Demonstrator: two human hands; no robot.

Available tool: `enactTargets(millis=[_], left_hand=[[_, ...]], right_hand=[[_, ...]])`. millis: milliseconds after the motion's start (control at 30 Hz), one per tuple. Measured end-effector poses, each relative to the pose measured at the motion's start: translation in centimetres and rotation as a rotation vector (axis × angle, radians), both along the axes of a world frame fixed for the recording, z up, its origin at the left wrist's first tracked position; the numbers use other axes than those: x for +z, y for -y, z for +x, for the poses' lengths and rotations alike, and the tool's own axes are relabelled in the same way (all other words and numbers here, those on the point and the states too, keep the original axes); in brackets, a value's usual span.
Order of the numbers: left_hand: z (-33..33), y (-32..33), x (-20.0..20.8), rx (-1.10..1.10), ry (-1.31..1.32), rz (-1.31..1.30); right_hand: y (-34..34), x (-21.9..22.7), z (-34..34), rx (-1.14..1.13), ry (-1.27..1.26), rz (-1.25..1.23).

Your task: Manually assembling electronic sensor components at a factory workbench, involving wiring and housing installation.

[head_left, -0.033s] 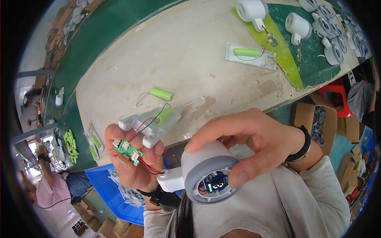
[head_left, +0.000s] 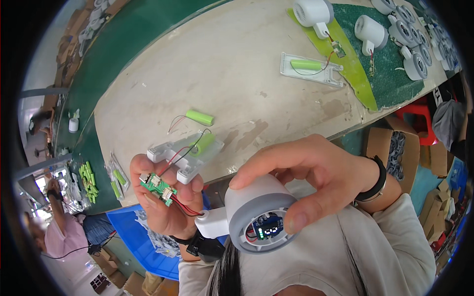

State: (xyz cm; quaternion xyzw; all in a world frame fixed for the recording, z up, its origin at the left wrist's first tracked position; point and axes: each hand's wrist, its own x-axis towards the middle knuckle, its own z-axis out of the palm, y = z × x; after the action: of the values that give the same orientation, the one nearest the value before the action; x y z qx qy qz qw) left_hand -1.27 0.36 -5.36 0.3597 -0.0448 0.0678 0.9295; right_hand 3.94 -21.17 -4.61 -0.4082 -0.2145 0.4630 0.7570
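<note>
My right hand point(head_left: 316, 170) grips a white cylindrical device head point(head_left: 256, 191) with a grey rim, thumb on the rim and fingers over the body. Inside its open end a small lit display point(head_left: 268, 231) shows on a circuit board. Red and black wires run from its short neck to a green circuit board point(head_left: 157, 186) in my left hand point(head_left: 165, 218). The left fingers are closed round this board and a white handle shell point(head_left: 186, 173). A green battery point(head_left: 202, 144) lies in that shell, wired to the board.
A loose battery point(head_left: 200, 117) rests on the table point(head_left: 207, 69). Further right lie another handle shell point(head_left: 316, 75) with a battery and several device heads point(head_left: 371, 32). A blue bin point(head_left: 133, 237) stands below the table's left edge. A co-worker point(head_left: 64, 232) is at far left.
</note>
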Motion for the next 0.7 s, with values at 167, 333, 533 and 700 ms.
enactTargets(millis=[167, 333, 533, 700], left_hand=[[0.6, 0.6, 0.5, 0.036, -0.022, 0.037], [1.7, 1.0, 1.2, 0.121, -0.081, 0.221], [3.6, 0.9, 1.6, 0.093, -0.113, 0.399], [5.7, 1.4, 2.6, 0.039, -0.126, 0.517]], right_hand=[[0.3, -0.6, 0.4, -0.019, 0.031, 0.004], [0.7, -1.1, 0.9, -0.037, 0.017, 0.000], [1.2, -1.8, 1.9, -0.077, -0.026, 0.008], [1.9, -2.4, 2.3, -0.095, -0.129, 0.083]])
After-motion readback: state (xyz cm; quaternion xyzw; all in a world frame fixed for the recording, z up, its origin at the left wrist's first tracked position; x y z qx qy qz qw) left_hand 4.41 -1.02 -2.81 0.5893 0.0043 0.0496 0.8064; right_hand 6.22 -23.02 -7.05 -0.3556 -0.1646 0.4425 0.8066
